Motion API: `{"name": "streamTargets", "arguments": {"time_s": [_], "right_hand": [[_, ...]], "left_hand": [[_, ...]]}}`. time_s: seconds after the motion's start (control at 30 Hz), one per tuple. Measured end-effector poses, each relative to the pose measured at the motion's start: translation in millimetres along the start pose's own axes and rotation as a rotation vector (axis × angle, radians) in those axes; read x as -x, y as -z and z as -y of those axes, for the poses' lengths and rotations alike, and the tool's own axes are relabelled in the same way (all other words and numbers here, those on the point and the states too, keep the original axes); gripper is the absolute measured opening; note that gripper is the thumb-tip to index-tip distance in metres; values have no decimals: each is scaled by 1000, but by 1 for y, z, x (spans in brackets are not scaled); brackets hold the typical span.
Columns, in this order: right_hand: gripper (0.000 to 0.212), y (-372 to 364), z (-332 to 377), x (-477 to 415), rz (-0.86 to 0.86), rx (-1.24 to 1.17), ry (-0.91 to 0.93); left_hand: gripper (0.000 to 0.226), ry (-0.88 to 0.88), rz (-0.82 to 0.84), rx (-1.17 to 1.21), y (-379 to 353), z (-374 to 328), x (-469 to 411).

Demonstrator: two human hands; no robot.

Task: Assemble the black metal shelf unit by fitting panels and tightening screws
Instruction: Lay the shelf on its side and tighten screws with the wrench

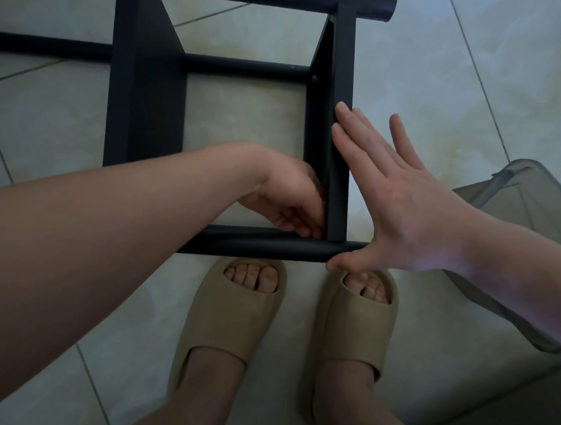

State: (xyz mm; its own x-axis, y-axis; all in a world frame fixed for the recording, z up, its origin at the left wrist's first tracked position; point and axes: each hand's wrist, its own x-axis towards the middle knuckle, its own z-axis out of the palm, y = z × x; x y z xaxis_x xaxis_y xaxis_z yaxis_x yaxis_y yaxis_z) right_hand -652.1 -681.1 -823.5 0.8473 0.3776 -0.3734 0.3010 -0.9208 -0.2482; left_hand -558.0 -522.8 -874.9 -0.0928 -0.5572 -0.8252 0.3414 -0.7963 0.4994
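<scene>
The black metal shelf unit point(146, 87) stands on the floor below me, seen from above, with round tubes and flat upright panels. My right hand point(398, 198) lies flat with fingers spread against the outer face of the right panel point(343, 70), its thumb on the near tube point(265, 245). My left hand point(289, 196) reaches inside the frame to the corner where that panel meets the near tube, fingers curled against the panel's inner face. Whether it holds a screw or tool is hidden. A screw head point(314, 78) shows higher up on the panel.
Pale floor tiles point(440, 58) surround the unit. My feet in beige slippers point(236, 313) stand just in front of the near tube. A translucent grey plastic piece point(524, 191) lies on the floor at the right.
</scene>
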Motion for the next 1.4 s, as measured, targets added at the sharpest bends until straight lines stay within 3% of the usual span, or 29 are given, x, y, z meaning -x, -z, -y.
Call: {"name": "streamTargets", "arguments": {"time_s": [0.67,0.9,1.4], "right_hand": [[141,-4,9,6,9,-19,-1],[141,-5,9,6,6,-18,0],[141,-6,9,5,8,-28,4]], "left_hand": [[20,-1,60,176,-4,7,-1],[13,92,45,105,-4,4,0],[15,83,27,150,-4,4,-3]]}}
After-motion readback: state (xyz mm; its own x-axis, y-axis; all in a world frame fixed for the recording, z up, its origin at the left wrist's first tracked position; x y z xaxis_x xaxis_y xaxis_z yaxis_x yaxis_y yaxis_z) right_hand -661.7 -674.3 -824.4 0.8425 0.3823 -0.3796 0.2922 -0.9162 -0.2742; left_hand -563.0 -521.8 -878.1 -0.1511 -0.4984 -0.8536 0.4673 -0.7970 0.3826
